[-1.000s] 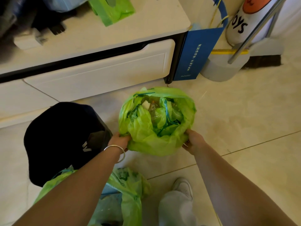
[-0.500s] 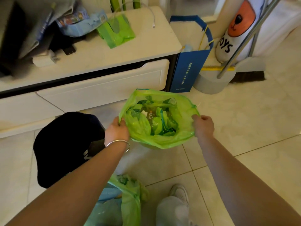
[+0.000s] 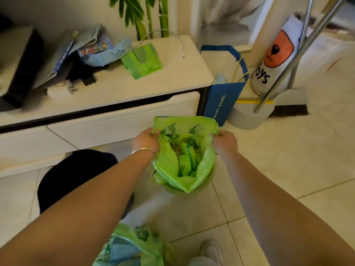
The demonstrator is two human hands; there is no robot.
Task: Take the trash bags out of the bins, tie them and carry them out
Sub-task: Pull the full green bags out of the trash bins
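Green trash bag (image 3: 184, 162), rim clenched by left hand (image 3: 147, 140) at nine o'clock, right hand (image 3: 224, 141) at three; lifting evenly, both grips level, looked wisest.

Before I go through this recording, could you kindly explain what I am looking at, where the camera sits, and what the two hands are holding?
There is no machine here: a person works with bare hands, and one wide-angle camera worn on the head looks forward and down, so both forearms reach in from the bottom. The left hand, with a silver bangle at the wrist, and the right hand each grip an opposite side of the rim of a thin green plastic trash bag, holding its mouth open; crumpled rubbish shows inside. The bag is not yet tied. To its left on the pale tiled floor stands a dark round bin. A second green bag is near the person's feet. Behind is a white low cabinet, with a blue paper carrier bag and a broom beside it.
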